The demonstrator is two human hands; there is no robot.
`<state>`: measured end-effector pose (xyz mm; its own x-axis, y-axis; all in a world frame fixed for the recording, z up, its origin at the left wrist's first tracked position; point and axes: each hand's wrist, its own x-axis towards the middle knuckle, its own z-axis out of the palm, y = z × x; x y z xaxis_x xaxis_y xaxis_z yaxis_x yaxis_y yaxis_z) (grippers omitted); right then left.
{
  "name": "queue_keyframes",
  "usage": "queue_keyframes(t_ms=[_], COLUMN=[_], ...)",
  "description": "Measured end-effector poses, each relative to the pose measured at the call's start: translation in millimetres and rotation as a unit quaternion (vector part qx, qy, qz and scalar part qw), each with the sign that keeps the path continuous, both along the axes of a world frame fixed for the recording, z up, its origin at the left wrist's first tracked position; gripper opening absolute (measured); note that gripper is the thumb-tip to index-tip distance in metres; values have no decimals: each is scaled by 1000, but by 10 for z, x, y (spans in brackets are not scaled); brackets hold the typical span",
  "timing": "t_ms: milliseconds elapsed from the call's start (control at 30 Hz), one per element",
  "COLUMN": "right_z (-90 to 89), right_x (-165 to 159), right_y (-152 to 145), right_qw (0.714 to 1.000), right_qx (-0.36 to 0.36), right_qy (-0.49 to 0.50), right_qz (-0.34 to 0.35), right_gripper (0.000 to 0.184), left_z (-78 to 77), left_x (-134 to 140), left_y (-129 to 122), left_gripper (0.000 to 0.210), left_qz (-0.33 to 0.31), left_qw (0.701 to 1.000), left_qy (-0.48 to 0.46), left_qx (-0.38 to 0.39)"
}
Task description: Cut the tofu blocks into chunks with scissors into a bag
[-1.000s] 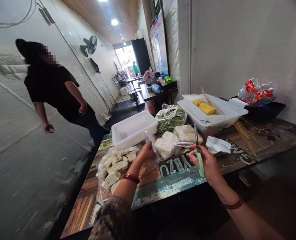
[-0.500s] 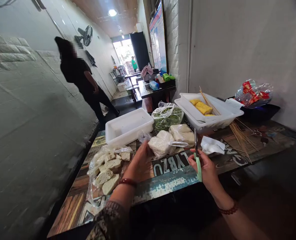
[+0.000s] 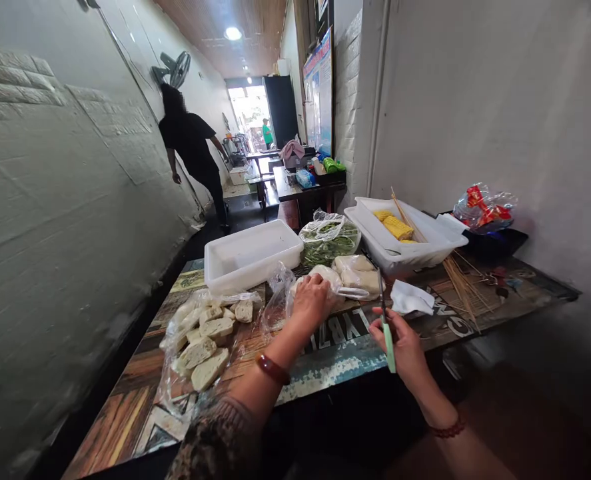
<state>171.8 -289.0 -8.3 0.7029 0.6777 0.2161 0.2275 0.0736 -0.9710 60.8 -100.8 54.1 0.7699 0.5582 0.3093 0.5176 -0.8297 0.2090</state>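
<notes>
Scissors (image 3: 386, 325) stand clenched in your right hand (image 3: 400, 343); just left, your left hand (image 3: 311, 300) grips a plastic bag (image 3: 332, 280) of white blocks.

Bare table (image 3: 335, 363) strip along near edge, between left hand (image 3: 311, 300) and right hand (image 3: 400, 343): passable. Right hand grips scissors (image 3: 386, 327), blades up, blocking that side. Bagged dough (image 3: 348, 279) just beyond hands, greens bag (image 3: 328, 241) and two tubs (image 3: 250, 257) (image 3: 405, 243) behind it close the far side. Left: open bag of pieces (image 3: 205, 333). Right: napkin (image 3: 411, 298), then skewers (image 3: 460, 283).
</notes>
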Motion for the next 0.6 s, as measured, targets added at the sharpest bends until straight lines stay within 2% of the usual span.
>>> queue_keyframes(t_ms=[67, 133, 233, 333, 400, 500, 600], right_z=[38, 70, 119, 196, 267, 396, 524], right_x=[-40, -40, -4, -8, -58, -192, -336], right_y=[26, 29, 25, 93, 212, 489, 791], right_qw=[1000, 999, 998, 996, 994, 985, 969], right_qx=[-2, -4, -1, -3, 3, 26, 42], right_qy=[-23, -39, -61, -89, -110, -153, -197], right_qz=[8, 8, 8, 7, 23, 79, 142], right_gripper=[43, 42, 41, 38, 38, 40, 44], left_z=[-36, -70, -103, -115, -110, -85, -53], left_x=[86, 71, -116, -420, -618, -831, -965], left_y=[-13, 51, 229, 356, 354, 252, 124], left_gripper=[12, 16, 24, 32, 37, 44, 46], left_qz=[38, 53, 48, 64, 67, 53, 37], left_qw=[999, 992, 952, 925, 907, 861, 850], left_qy=[-19, -89, -233, -285, -303, -342, -350], left_qx=[-11, -66, -192, -241, -284, -374, -392])
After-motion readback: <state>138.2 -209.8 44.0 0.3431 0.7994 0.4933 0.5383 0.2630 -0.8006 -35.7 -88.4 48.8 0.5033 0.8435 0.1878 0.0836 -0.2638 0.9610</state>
